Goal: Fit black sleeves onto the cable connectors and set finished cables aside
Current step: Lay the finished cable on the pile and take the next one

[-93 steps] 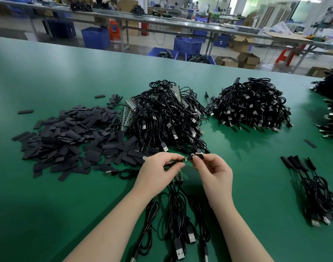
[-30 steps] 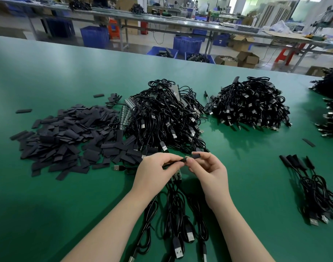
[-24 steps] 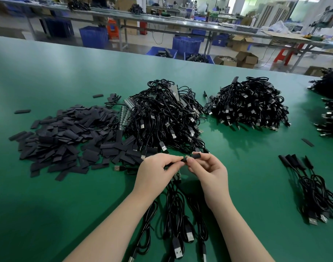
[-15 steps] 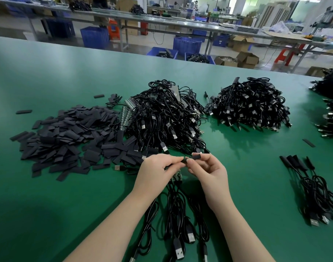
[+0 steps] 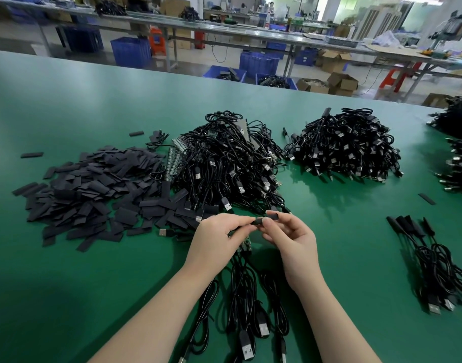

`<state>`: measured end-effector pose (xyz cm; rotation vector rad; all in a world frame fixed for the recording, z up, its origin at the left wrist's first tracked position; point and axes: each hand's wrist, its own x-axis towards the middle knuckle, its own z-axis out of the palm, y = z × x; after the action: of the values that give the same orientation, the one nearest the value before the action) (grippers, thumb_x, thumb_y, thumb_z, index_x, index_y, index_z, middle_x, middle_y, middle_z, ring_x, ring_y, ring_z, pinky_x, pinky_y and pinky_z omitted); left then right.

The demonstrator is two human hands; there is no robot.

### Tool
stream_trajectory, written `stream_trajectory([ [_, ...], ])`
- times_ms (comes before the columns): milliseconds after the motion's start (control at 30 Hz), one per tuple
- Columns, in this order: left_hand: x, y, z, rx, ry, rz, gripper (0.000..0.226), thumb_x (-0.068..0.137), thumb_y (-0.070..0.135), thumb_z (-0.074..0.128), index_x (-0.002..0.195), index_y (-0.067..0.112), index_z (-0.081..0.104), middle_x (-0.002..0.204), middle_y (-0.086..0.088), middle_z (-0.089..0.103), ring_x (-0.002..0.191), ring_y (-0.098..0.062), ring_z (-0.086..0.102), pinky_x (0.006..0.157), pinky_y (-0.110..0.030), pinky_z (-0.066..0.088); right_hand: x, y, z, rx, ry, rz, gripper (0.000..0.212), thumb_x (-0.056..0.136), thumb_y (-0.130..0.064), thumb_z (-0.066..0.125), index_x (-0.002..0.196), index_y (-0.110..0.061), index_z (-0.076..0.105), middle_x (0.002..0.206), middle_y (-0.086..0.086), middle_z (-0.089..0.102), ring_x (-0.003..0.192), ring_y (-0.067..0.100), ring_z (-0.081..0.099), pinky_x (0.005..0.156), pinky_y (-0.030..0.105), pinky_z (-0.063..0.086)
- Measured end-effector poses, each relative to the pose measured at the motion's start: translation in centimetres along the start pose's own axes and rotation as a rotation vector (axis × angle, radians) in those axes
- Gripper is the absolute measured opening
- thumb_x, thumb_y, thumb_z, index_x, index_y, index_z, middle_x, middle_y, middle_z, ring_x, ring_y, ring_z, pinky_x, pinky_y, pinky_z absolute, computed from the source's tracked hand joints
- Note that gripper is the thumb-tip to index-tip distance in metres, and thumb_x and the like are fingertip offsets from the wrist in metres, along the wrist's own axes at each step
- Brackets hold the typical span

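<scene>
Nearest, at 6 o'clock, several black USB cables (image 5: 244, 305) lie looped on the green table (image 5: 67, 284), their plugs toward the near edge. Just above them the left hand (image 5: 215, 241) has its fingers curled and its thumb and forefinger pinched on the cable connector, a bit of green circuit board (image 5: 246, 244) showing below the knuckles. Touching it from 3 o'clock, the right hand (image 5: 294, 241) pinches the black sleeve (image 5: 267, 218) between thumb and fingertips, the other fingers loosely bent. That sleeve is a short, flattened dark tube, lying level between the two hands; how far it sits over the connector cannot be told.

Well apart at 3 o'clock lies a small bunch of finished cables (image 5: 431, 263), their far ends already sleeved. At 9 to 10 o'clock spreads a flat heap of loose sleeves (image 5: 93, 195), touching the big tangle of cables (image 5: 224, 163) at 12 o'clock. Beyond, at 1 o'clock, sits a second cable pile (image 5: 345, 148), and more piles (image 5: 460, 158) show at the right edge. Farther off stand workbenches (image 5: 224, 32) and blue crates (image 5: 130, 51)
</scene>
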<state>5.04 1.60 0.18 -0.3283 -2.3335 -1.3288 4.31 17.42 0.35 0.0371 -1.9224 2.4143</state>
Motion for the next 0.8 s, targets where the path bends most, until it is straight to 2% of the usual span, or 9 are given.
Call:
stream_trajectory([
  [133, 0.0, -0.06, 0.11, -0.026, 0.018, 0.0, 0.022, 0.083, 0.014, 0.076, 0.104, 0.02, 0.077, 0.095, 0.009, 0.074, 0.094, 0.002, 0.065, 0.083, -0.01, 0.049, 0.02, -0.03, 0.01, -0.003, -0.009, -0.009, 0.02, 0.084, -0.006, 0.074, 0.085, -0.026, 0.079, 0.083, 0.005, 0.076, 0.081, 0.015, 0.074, 0.072, 0.018, 0.055],
  [500, 0.0, -0.21, 0.13, -0.01, -0.011, -0.034, 0.02, 0.085, 0.018, 0.074, 0.104, 0.025, 0.077, 0.094, 0.013, 0.074, 0.091, 0.001, 0.065, 0.081, -0.022, 0.052, -0.02, 0.0, -0.03, -0.007, -0.019, 0.013, 0.02, 0.088, -0.008, 0.071, 0.095, -0.025, 0.077, 0.084, 0.006, 0.076, 0.084, 0.017, 0.074, 0.074, 0.02, 0.055],
  [800, -0.04, -0.13, 0.09, 0.024, -0.003, 0.017, 0.02, 0.084, 0.018, 0.074, 0.104, 0.017, 0.077, 0.095, 0.007, 0.075, 0.096, -0.001, 0.064, 0.084, -0.017, 0.05, -0.03, 0.2, 0.1, -0.017, 0.016, 0.0, 0.013, 0.086, -0.007, 0.074, 0.092, -0.018, 0.075, 0.084, 0.005, 0.077, 0.082, 0.017, 0.075, 0.07, 0.017, 0.055],
])
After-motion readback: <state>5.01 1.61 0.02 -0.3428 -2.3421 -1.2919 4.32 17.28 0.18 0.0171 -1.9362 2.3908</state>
